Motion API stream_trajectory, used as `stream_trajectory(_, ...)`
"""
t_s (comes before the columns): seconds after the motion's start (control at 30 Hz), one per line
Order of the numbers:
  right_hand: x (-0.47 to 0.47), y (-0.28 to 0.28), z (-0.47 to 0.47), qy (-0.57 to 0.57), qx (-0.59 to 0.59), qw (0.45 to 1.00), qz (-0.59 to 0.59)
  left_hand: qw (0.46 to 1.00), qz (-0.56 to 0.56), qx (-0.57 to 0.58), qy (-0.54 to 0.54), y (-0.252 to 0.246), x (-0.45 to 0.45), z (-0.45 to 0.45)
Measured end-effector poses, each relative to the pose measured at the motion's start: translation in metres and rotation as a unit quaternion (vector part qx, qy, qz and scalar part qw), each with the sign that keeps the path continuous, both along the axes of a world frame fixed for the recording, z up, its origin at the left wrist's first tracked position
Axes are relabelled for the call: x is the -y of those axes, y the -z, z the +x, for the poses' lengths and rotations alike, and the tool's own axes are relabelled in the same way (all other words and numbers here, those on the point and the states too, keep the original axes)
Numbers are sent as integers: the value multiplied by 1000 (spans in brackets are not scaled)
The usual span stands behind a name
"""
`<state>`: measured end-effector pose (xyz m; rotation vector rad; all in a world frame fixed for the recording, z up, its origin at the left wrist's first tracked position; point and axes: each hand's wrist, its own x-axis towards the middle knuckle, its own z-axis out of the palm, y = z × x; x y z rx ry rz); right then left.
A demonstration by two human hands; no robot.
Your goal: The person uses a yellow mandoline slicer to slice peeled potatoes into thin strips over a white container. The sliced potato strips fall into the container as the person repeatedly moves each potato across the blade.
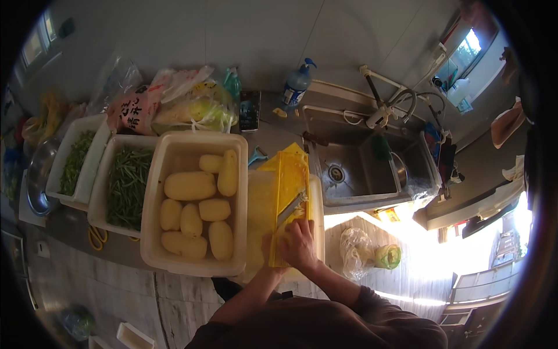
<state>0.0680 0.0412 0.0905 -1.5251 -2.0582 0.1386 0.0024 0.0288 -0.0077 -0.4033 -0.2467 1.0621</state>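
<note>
A yellow plastic mandoline slicer [293, 174] with a slanted metal blade lies lengthwise over a white plastic tub [321, 205]. On its near half rests my right hand [298, 244], fingers curled down over something pale that is mostly hidden, perhaps a piece of potato. My left hand [268, 251] grips the slicer's near left edge, partly hidden behind it. Pale shreds cling beside the blade. Immediately left, a larger white tub [150, 209] holds several peeled potatoes [190, 186].
Left stand tubs of cut green beans [130, 187] and chopped greens [78, 161], with yellow-handled scissors [96, 237] near the counter edge. Behind are plastic bags [192, 109], a phone [250, 111], a blue peeler [258, 155] and a pump bottle [297, 85]. A steel sink [348, 203] adjoins at right.
</note>
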Motion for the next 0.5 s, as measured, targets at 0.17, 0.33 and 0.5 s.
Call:
stream_trajectory(0.17,-133,21,14,109,-43,991,57,999,3,-36,41,-7,-3,1)
stream_trajectory(0.33,-26,-15,3,-59,7,998,37,999,9,-36,7,17,1,-9)
stream_trajectory(0.5,-38,-2,2,-6,11,999,42,1000,-14,-19,19,3,3,-3)
